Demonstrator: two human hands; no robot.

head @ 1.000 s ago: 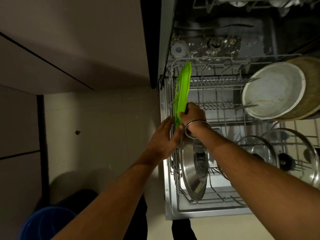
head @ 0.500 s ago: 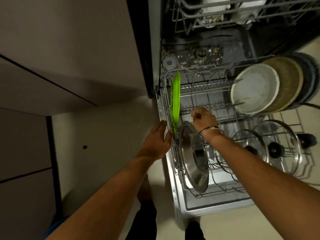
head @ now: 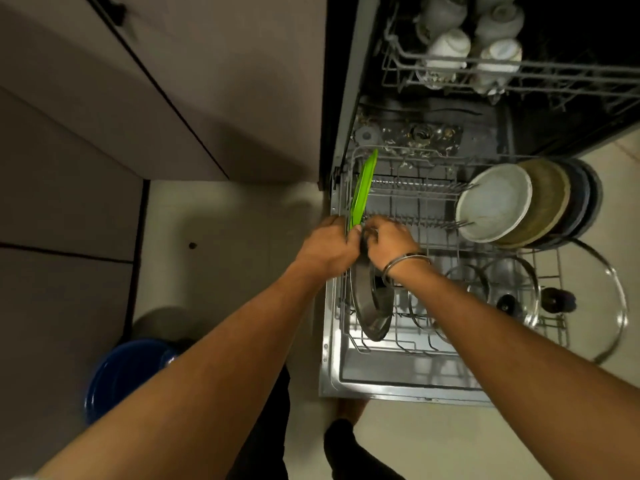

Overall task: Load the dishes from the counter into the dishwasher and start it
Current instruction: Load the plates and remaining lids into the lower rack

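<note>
standing on edge at the left side of the pulled-out lower rack (head: pixel 412 348), the green plate (head: pixel 362 190) leans against the rack's wire wall, its near end between both hands. the left hand (head: pixel 329 249) is at the rack's left rim with its fingers curled round the near tip of the green plate, thumb side toward the other hand. the right hand (head: pixel 388 242), a metal bangle (head: pixel 403 265) on its wrist, has its fingers curled down just beside the plate, over the top edge of a steel pan (head: pixel 372 306) that stands on edge right in front; whether it actually grips the pan or the plate i cannot tell (the fingertips are hidden). at the right of the same rack a stack of round plates (head: pixel 495 204) leans on the tines, and two glass lids (head: pixel 512 292) stand nearer the front. the upper rack (head: pixel 519 72) holds pale cups (head: pixel 448 46) turned over. the dishwasher door (head: pixel 398 379) lies open beneath the rack. on the floor to the left sits a blue tub (head: pixel 128 372)
</note>
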